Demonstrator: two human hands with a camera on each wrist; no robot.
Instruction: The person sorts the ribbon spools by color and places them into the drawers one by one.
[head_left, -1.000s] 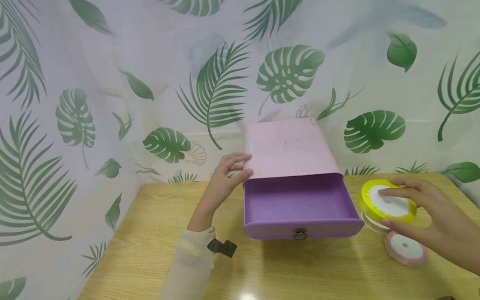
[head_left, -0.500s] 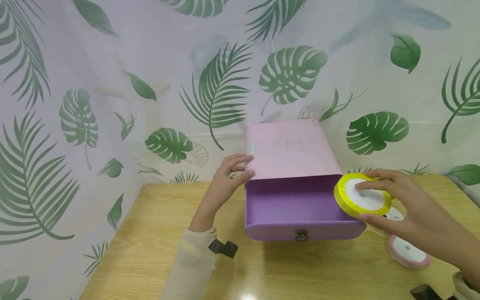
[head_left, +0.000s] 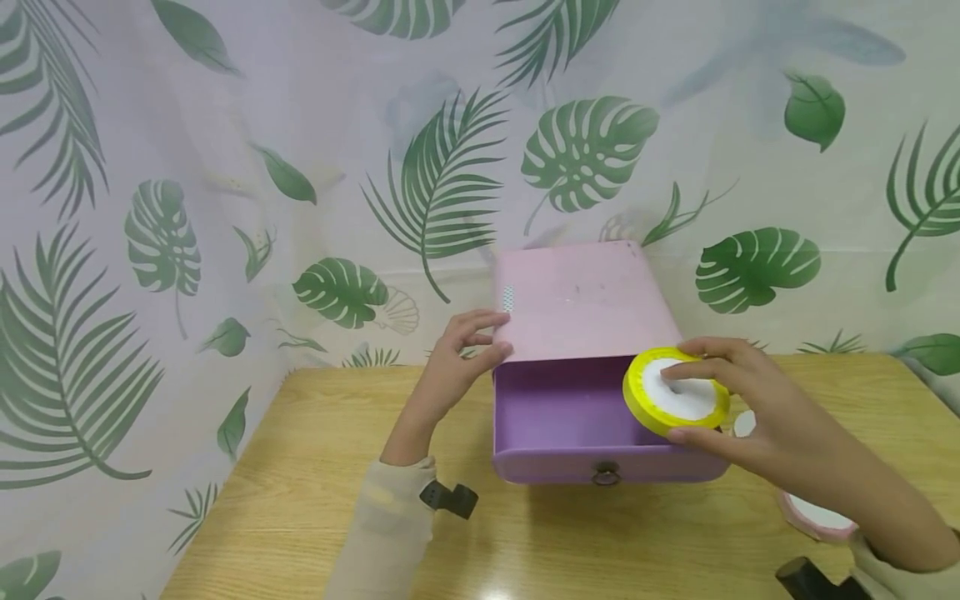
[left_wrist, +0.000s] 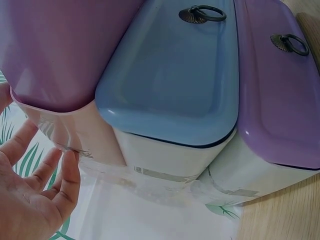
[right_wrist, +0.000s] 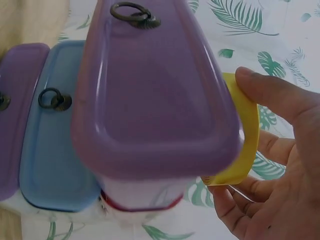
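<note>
A yellow ribbon spool [head_left: 675,396] with a white core is gripped by my right hand [head_left: 750,408], thumb at the near rim and fingers over the far side. It overlaps the right part of the pulled-out purple drawer [head_left: 562,408], whose inside shows bare on the left. My left hand [head_left: 457,358] touches the left side of the pink cabinet [head_left: 585,300], fingertips near its top front corner. In the right wrist view the yellow spool [right_wrist: 243,140] shows beside the purple drawer front [right_wrist: 155,85].
Two more drawers, a blue one [left_wrist: 175,70] and a purple one [left_wrist: 280,85], sit below the pulled-out one. On the wooden table [head_left: 360,433], right of the cabinet, a pink-rimmed spool [head_left: 821,517] and a white spool [head_left: 744,423] lie partly behind my right arm.
My right hand has lifted the yellow ribbon spool off the spool beneath it and carried it left to the drawer's right part. My left hand stays on the cabinet.
</note>
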